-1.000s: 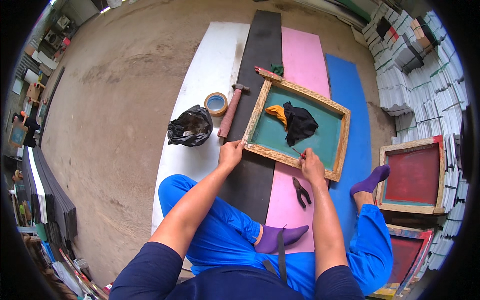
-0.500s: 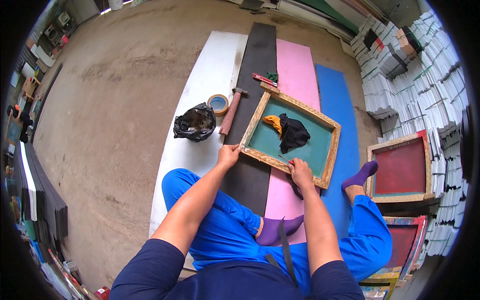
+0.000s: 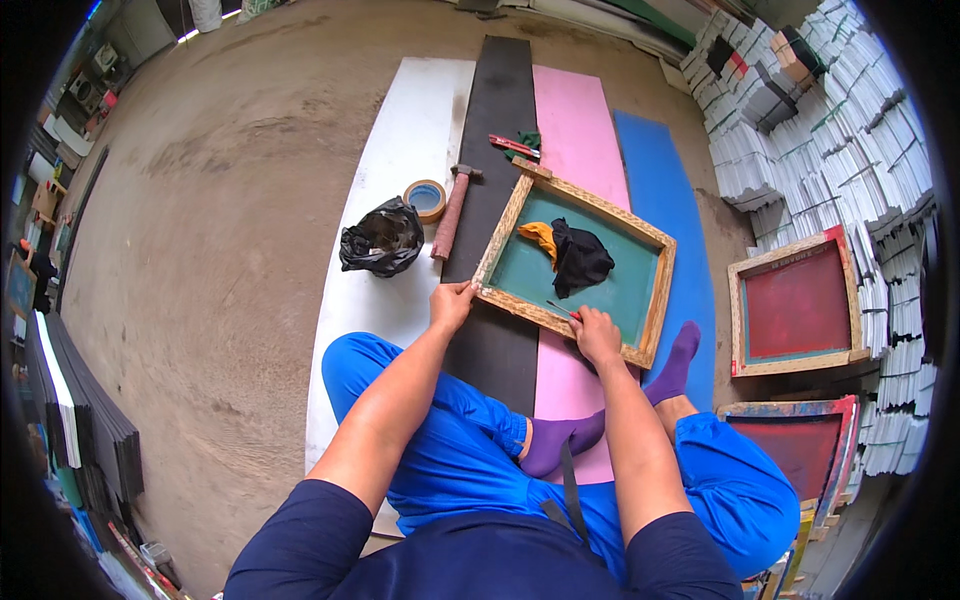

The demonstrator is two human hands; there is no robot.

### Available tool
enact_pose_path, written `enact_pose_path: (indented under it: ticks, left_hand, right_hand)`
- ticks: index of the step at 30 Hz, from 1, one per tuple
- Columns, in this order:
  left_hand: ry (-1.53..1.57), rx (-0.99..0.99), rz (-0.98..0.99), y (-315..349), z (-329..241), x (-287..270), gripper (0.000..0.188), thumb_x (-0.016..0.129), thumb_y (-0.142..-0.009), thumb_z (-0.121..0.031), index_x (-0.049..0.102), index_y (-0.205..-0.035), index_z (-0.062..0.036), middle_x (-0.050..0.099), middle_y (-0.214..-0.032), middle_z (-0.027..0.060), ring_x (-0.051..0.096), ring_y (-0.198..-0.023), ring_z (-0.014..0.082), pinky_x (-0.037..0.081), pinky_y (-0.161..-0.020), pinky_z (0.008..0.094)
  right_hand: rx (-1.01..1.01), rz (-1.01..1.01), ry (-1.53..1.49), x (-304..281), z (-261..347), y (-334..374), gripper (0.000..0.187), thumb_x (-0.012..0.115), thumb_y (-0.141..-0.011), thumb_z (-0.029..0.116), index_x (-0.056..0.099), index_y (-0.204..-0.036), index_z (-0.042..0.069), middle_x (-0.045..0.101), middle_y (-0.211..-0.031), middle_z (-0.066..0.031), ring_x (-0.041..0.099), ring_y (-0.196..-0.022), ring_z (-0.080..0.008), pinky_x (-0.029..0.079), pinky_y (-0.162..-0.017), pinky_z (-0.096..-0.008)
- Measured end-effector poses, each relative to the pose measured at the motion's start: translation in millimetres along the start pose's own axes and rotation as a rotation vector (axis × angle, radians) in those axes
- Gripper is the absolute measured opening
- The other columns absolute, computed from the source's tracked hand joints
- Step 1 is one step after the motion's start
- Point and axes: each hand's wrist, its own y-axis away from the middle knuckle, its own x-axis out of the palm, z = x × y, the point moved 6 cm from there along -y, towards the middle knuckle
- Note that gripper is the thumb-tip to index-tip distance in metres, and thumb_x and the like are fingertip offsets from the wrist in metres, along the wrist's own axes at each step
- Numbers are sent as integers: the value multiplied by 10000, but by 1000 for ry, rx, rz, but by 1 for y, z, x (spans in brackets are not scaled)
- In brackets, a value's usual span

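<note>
On the dark mat before the seated person lay the wooden screen frame (image 3: pixel 575 262), its left hand (image 3: pixel 452 303) clamped on the near corner, right hand (image 3: pixel 597 334) closed around a thin tool, the frame seemingly light and stiff with delicate mesh, best held by its rails.

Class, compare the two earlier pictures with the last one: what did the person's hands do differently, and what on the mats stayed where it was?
The right hand has picked up a thin red-handled tool and works it at the near edge of the wooden screen frame; the dark pliers that lay beside that hand are no longer in sight. The left hand still grips the frame's near left corner. The rags, hammer, tape roll and black bag stayed put.
</note>
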Motion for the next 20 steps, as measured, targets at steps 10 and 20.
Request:
enact_pose_path:
  ticks: [10,20]
  left_hand:
    - [-130,-18,195,-17,-2,-5,311,717,-882,-260,730,-1094,-34,736,-759,102,663,-564,126,534,-584,304]
    - [-429,-65,309,-26,-36,-17,532,698,-847,-501,755,-820,27,669,-585,109,684,-547,195,546,-612,336]
  right_hand:
    - [-147,-192,-108,-26,25,-13,231,611,-920,356,587,-1010,144,644,-905,-109,631,-894,-335,512,-732,-475]
    - [-201,-23,-284,17,105,3,508,607,-922,216,453,-1404,174,616,-955,-167,655,-922,-346,538,-777,-445]
